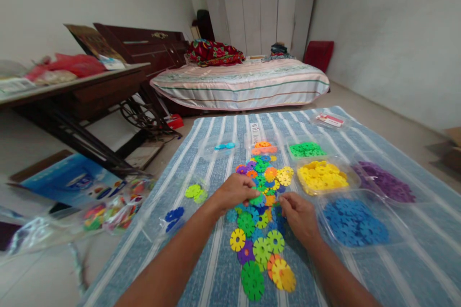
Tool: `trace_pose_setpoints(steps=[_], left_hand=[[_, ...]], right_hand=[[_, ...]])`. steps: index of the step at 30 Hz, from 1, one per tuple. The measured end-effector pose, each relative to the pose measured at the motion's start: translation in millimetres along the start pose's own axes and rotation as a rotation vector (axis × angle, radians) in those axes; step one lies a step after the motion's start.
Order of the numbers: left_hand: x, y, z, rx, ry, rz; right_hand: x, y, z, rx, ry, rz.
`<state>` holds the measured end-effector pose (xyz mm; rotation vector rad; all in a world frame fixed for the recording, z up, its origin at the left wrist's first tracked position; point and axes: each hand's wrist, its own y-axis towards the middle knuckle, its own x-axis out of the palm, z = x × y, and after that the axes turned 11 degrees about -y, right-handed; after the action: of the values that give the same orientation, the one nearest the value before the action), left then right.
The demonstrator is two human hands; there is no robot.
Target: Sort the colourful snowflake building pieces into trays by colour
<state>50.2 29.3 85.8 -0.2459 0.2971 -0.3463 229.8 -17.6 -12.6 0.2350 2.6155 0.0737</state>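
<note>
Notched round discs [246,224], mixed colours, loosely overlapping on striped cloth [223,273]; green disc [258,200] at left fingers [248,194].

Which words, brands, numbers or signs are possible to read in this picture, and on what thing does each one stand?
"With", then what looks like "love": on the striped cloth, running sideways.
Blue box on the floor: a logo, too blurred to read.
Red-and-white label at the cloth's far right: print too small to read.
</note>
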Motion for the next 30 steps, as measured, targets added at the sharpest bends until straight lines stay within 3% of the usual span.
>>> trace_pose_setpoints(steps=[6, 9, 13, 16, 21, 25, 30], left_hand=[[58.5, 83, 75, 0.119, -0.058, 0.041], [66.0, 102, 87, 0.153, 0.137, 0.188], [43.8, 87, 62, 0.165, 0.312, 0.196], [16.5, 52, 33, 0.179, 0.537, 0.158], [-13.9, -15, -11, 0.037, 0.768, 0.060], [-13.1, -46, -35, -0.033, 0.763, 0.054], [0.6, -53, -42, -0.082, 0.746, 0.061]], right_hand=[[3, 0, 4, -0.014, 0.045, -0.007], [2, 0, 4, -0.010, 0.058, -0.005], [1, -1, 2, 0.003, 0.035, -0.021], [-1, 0, 2, 0.001, -0.031, -0.018], [-1, 0, 5, -0.001, -0.089, -0.011], [-2, -1, 5, -0.008, -0.111, -0.011], [-3, -1, 3, -0.002, -0.119, -0.012]])
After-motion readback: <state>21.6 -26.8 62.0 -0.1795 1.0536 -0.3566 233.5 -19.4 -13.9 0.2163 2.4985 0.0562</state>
